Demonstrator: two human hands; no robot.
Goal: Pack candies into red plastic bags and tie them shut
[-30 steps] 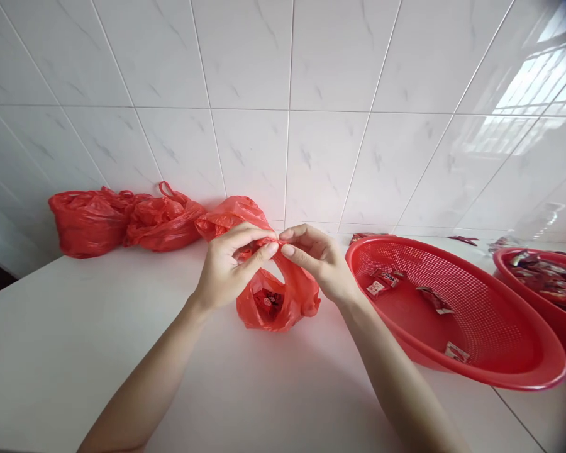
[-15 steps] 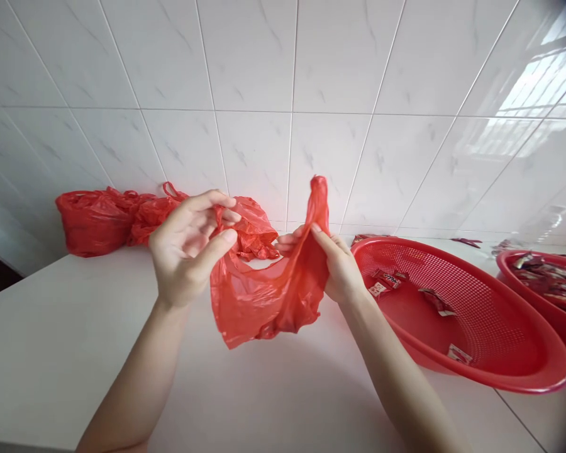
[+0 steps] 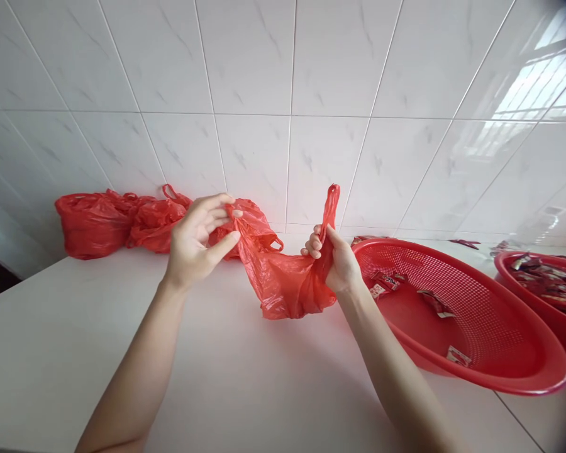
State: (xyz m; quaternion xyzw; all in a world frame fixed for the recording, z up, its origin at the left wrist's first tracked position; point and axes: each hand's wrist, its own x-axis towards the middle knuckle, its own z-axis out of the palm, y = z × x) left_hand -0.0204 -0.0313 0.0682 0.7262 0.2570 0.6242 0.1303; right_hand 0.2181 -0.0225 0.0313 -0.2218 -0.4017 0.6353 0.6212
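A white tiled wall (image 3: 245,63), streaked grey and catching window glare at right, rises behind a white counter (image 3: 122,352). At right stands a large red perforated basket (image 3: 495,321), a second red basket (image 3: 554,324) full of packets close beyond it. At far left, two bulging red bags (image 3: 94,226) sit side by side near the wall; another red bag (image 3: 257,220) lies partly hidden behind the person's work. Front and center, a red plastic bag (image 3: 292,286) hangs slack between two bare hands, just left of the nearer basket. The right hand (image 3: 342,261) is closed firmly around its gathered top, which pokes up above the fist. The left hand (image 3: 198,236) is half open, thumb apart, the bag's other upper corner at its fingertips. A few small wrapped packets (image 3: 434,304) lie scattered inside the nearer basket.
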